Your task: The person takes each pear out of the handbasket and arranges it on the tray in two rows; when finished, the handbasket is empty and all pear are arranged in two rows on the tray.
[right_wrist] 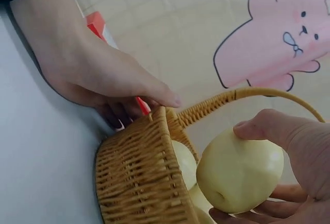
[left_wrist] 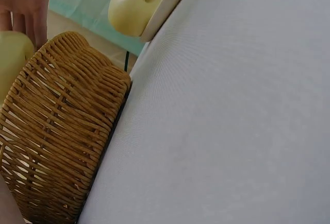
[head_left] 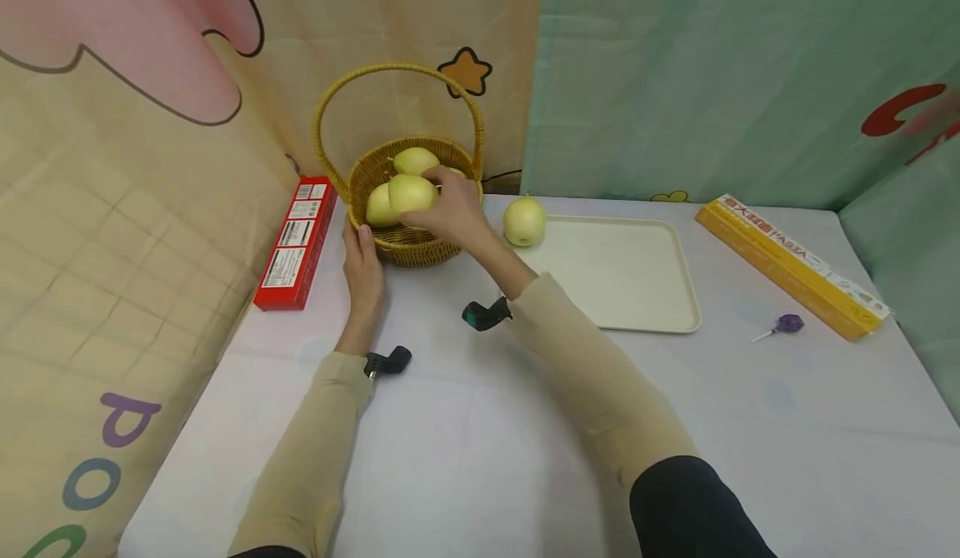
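A wicker basket (head_left: 416, 251) with a tall looped handle stands at the back left of the table. My left hand (head_left: 363, 273) grips its near left side, the thumb (right_wrist: 167, 98) at the rim and the fingers against the outside wall. My right hand (head_left: 459, 212) holds a pale yellow pear (right_wrist: 240, 170) between thumb and fingers, over the basket's opening. Other pears (head_left: 415, 161) lie inside the basket, partly hidden by the held one. One more pear (head_left: 524, 221) sits at the left end of a cream tray (head_left: 622, 271), right of the basket.
A red box (head_left: 296, 243) lies left of the basket. At the right are a long yellow box (head_left: 795, 266) and a purple lollipop (head_left: 789, 323). Printed curtains (head_left: 712, 75) hang behind the white table (head_left: 465, 441).
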Demonstrator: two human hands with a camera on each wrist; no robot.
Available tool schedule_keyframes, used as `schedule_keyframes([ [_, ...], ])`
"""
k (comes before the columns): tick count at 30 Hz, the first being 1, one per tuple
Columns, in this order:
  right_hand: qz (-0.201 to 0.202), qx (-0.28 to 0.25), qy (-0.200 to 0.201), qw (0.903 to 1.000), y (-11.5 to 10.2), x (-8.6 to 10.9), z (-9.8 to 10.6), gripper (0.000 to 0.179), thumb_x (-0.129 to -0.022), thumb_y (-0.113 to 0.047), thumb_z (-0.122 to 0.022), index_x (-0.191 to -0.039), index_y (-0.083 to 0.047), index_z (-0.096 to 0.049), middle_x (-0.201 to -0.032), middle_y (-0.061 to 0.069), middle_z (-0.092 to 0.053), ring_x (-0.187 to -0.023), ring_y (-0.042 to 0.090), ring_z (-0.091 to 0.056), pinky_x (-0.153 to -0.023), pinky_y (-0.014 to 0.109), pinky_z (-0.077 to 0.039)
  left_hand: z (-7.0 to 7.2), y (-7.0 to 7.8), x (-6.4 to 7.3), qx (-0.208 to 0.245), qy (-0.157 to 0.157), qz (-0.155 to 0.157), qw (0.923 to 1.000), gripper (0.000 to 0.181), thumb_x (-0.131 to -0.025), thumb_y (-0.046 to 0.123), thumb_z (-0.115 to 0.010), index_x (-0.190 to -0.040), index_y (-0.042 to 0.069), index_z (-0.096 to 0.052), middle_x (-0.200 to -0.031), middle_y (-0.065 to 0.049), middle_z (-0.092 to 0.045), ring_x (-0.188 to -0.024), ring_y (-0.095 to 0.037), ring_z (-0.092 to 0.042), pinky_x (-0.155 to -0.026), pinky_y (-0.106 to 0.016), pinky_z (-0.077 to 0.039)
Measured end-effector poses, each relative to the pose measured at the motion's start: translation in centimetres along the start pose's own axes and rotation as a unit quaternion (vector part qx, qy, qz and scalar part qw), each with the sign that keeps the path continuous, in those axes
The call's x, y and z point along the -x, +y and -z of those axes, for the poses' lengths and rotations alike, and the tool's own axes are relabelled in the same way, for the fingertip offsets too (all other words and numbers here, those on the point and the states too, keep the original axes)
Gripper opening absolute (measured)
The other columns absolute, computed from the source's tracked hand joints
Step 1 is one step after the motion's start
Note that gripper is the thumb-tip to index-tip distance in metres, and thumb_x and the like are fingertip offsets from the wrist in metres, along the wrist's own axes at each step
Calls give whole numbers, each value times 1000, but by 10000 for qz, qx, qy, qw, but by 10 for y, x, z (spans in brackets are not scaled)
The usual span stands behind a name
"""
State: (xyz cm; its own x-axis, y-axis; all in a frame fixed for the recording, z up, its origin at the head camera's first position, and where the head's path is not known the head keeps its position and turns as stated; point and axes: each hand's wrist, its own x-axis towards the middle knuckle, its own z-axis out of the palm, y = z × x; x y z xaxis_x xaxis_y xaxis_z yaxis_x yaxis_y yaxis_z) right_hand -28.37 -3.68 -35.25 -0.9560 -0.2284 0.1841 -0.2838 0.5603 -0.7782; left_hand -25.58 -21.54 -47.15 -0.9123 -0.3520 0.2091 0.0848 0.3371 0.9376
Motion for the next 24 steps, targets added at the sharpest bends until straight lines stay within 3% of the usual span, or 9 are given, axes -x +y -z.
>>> schedule_keyframes([
  [6,27,-411,463,9981,20,20,24,70,-81,-37,-87,-141,-9,-63,-137,10,-69,-126,35,-56,-103,50,-46,-1,-1,-1,-46,-14,-20,10000,67,-113,54,-30,-171,22,-17,-175,-1,-27,-160,-17,-24,-132,-38,-19],
  [11,49,-613,774,9951,37,36,47,70,-83,-37,-88,-140,-7,-62,-134,12,-69,-123,29,-64,-101,47,-53,-1,-2,-1,-17,-75,-33,10000,67,-113,53,-29,-171,22,-15,-176,-1,-24,-161,-16,-22,-132,-36,-17],
  [18,-473,-658,1279,9885,72,64,85,68,-79,-38,-90,-136,-8,-66,-134,11,-69,-125,27,-63,-99,48,-53,0,-2,-2,-58,-96,-18,9999,69,-113,54,-29,-171,20,-14,-176,-1,-23,-161,-17,-21,-132,-37,-17],
  [24,-939,-417,1702,9800,102,77,114,69,-80,-42,-89,-135,-7,-67,-130,14,-70,-128,32,-57,-103,51,-45,0,-1,-2,-28,-111,43,9999,70,-112,57,-29,-171,22,-13,-176,1,-23,-161,-14,-21,-132,-35,-17],
])
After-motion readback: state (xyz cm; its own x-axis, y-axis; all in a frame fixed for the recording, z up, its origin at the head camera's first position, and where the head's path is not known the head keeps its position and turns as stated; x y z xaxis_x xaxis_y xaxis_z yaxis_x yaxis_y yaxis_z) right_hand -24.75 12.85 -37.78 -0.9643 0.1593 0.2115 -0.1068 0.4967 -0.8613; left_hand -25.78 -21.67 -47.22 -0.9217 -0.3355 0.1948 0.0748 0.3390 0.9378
